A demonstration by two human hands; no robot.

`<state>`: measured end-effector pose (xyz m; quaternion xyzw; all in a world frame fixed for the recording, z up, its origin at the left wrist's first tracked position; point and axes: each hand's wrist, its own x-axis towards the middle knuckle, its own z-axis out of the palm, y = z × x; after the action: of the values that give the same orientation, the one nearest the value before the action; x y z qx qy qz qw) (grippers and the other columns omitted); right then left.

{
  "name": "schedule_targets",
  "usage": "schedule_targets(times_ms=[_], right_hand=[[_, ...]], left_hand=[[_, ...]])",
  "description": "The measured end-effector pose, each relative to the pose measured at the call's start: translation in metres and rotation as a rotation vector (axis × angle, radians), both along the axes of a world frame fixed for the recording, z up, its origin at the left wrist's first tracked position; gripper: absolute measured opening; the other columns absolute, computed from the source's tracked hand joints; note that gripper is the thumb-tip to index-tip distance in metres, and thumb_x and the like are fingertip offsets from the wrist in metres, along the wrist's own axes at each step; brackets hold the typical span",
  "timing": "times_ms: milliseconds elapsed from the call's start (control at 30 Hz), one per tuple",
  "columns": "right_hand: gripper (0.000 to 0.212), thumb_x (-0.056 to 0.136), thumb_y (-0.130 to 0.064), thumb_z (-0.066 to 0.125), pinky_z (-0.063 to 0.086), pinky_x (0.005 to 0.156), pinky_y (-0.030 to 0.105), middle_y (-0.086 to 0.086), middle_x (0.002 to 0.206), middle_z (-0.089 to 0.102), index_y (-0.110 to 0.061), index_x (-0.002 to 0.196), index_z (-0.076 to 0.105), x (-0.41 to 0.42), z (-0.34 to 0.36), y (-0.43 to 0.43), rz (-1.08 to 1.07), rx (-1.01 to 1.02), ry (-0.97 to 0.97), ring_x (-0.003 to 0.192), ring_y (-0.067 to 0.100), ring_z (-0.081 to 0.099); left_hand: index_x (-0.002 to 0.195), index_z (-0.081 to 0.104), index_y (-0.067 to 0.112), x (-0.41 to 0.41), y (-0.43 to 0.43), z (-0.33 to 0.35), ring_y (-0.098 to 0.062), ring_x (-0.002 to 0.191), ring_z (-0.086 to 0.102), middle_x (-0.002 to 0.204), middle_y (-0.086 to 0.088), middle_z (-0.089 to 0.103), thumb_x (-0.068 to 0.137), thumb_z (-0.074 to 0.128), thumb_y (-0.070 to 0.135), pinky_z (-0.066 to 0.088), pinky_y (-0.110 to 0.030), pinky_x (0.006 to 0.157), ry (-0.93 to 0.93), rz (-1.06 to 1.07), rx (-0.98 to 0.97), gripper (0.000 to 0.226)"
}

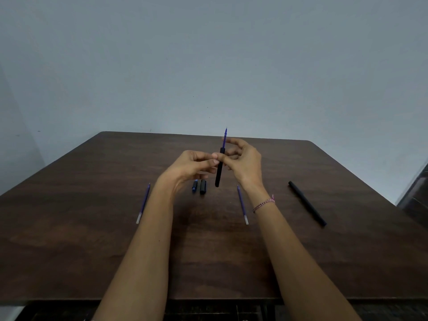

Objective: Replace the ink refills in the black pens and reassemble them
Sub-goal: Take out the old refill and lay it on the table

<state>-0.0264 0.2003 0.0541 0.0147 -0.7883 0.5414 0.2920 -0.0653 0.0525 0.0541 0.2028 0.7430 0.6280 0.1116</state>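
A black pen barrel (219, 172) stands nearly upright in the air above the table, with a blue refill (224, 138) sticking out of its top. My left hand (192, 166) pinches the barrel near its upper end. My right hand (243, 162) holds the refill and barrel top with curled fingers. Under my hands on the table lie a blue-tipped pen part (194, 186) and a black cap (203, 186). Two loose blue refills lie flat, one at the left (143, 203) and one at the right (242, 204). A whole black pen (306, 203) lies further right.
The dark wooden table (92, 251) reaches to a plain grey wall at the back. Its front edge runs across the bottom of the view. A dark object (416, 186) stands off the table's right side.
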Motion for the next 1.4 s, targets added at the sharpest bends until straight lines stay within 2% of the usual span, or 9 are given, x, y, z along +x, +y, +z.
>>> schedule_targets(times_ms=[133, 267, 400, 500, 667, 800, 1000, 1233, 1400], right_hand=[[0.052, 0.069, -0.023, 0.082, 0.057, 0.065, 0.020, -0.009, 0.069, 0.064, -0.011, 0.114, 0.060, -0.002, 0.000, 0.002, -0.017, -0.026, -0.003, 0.055, 0.000, 0.062], [0.045, 0.070, -0.020, 0.081, 0.057, 0.064, 0.020, -0.007, 0.071, 0.064, -0.016, 0.111, 0.062, -0.002, 0.000, 0.001, -0.001, -0.015, -0.001, 0.063, 0.006, 0.064], [0.040, 0.069, -0.025, 0.082, 0.050, 0.060, 0.009, -0.010, 0.072, 0.062, -0.018, 0.104, 0.063, -0.003, -0.003, 0.004, 0.022, -0.025, -0.038, 0.061, -0.003, 0.061], [0.031, 0.067, -0.032, 0.082, 0.043, 0.053, 0.001, -0.013, 0.072, 0.062, -0.016, 0.088, 0.066, -0.005, -0.007, 0.006, 0.008, 0.035, -0.097, 0.062, -0.006, 0.058], [0.026, 0.068, -0.027, 0.082, 0.055, 0.067, 0.016, -0.004, 0.076, 0.067, -0.012, 0.083, 0.068, -0.008, -0.010, 0.012, -0.026, -0.086, -0.160, 0.075, 0.010, 0.066], [0.026, 0.067, -0.029, 0.083, 0.056, 0.063, 0.015, 0.002, 0.078, 0.071, -0.013, 0.084, 0.071, -0.007, -0.010, 0.015, -0.041, -0.168, -0.151, 0.063, 0.007, 0.067], [0.023, 0.065, -0.032, 0.083, 0.056, 0.063, 0.015, 0.000, 0.076, 0.071, -0.021, 0.078, 0.069, -0.007, -0.010, 0.010, -0.006, -0.125, -0.168, 0.059, 0.003, 0.066], [0.017, 0.066, -0.031, 0.083, 0.052, 0.058, 0.011, -0.006, 0.067, 0.069, -0.025, 0.073, 0.068, -0.005, -0.012, 0.003, 0.051, -0.009, -0.156, 0.060, 0.002, 0.065], [0.018, 0.065, -0.031, 0.083, 0.050, 0.057, 0.008, -0.008, 0.067, 0.068, -0.026, 0.070, 0.067, -0.004, -0.009, 0.002, 0.065, -0.002, -0.133, 0.062, 0.000, 0.064]], left_hand=[[0.106, 0.069, 0.020, 0.001, -0.001, -0.001, -0.003, 0.088, 0.069, 0.097, 0.005, 0.074, 0.083, 0.069, 0.018, 0.052, -0.011, 0.066, 0.060, -0.096, -0.056, 0.024], [0.100, 0.071, 0.012, 0.002, 0.008, -0.003, -0.013, 0.093, 0.068, 0.098, -0.005, 0.074, 0.079, 0.071, 0.009, 0.051, -0.022, 0.082, 0.144, -0.053, -0.134, 0.021], [0.086, 0.072, 0.017, 0.000, 0.010, -0.004, 0.000, 0.076, 0.069, 0.085, -0.001, 0.073, 0.076, 0.073, 0.005, 0.051, -0.010, 0.065, 0.171, 0.006, -0.069, 0.016], [0.081, 0.072, 0.020, -0.001, 0.013, -0.006, -0.002, 0.076, 0.069, 0.084, -0.004, 0.074, 0.074, 0.075, 0.006, 0.053, -0.014, 0.072, 0.231, 0.056, -0.106, 0.016], [0.097, 0.072, 0.014, 0.002, 0.016, -0.006, -0.007, 0.085, 0.069, 0.087, -0.003, 0.074, 0.076, 0.076, 0.013, 0.050, -0.028, 0.091, 0.187, 0.092, -0.136, 0.021], [0.093, 0.069, 0.021, 0.003, 0.019, 0.008, -0.003, 0.084, 0.069, 0.091, 0.003, 0.073, 0.083, 0.069, 0.028, 0.051, -0.025, 0.083, 0.162, 0.181, 0.062, 0.012], [0.089, 0.070, 0.010, 0.002, 0.028, 0.008, -0.011, 0.079, 0.069, 0.083, -0.001, 0.071, 0.082, 0.071, 0.018, 0.053, -0.016, 0.066, 0.162, 0.317, 0.250, 0.011], [0.084, 0.071, 0.007, 0.004, 0.029, 0.004, -0.017, 0.077, 0.069, 0.080, -0.007, 0.071, 0.076, 0.076, 0.012, 0.058, -0.027, 0.072, 0.148, 0.316, 0.228, 0.010], [0.078, 0.069, 0.008, 0.005, 0.028, 0.004, -0.017, 0.070, 0.067, 0.075, -0.006, 0.069, 0.078, 0.074, 0.012, 0.058, -0.023, 0.065, 0.113, 0.346, 0.299, 0.006]])
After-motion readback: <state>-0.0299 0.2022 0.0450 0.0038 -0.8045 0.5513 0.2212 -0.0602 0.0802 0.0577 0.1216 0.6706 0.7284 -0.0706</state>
